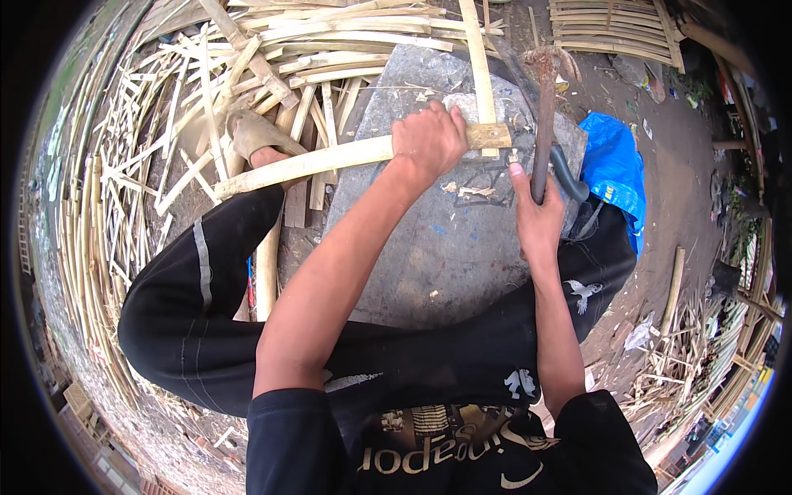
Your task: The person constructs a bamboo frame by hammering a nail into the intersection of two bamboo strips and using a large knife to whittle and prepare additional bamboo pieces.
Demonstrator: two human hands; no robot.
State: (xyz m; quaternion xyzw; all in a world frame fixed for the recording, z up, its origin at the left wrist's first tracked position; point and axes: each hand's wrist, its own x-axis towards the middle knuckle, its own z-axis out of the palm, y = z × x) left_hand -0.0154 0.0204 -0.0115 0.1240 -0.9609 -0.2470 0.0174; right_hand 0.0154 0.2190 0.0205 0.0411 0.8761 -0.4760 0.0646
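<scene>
My left hand is closed around a pale bamboo strip and presses it down near its right end. That strip lies across a second bamboo strip, which runs away toward the far edge. Both rest on a worn grey board between my legs. My right hand is wrapped round the handle of a rusty hammer, its head pointing away from me. The thumb points up beside a small pale bit, too small to name. Just right of the hammer lies a curved dark grey handle, its other end partly hidden.
Loose bamboo strips are heaped at the far left. A joined bamboo slat panel lies at the far right. A blue plastic bag sits by my right knee. My sandalled foot is beside the strips. Shavings litter the board and ground.
</scene>
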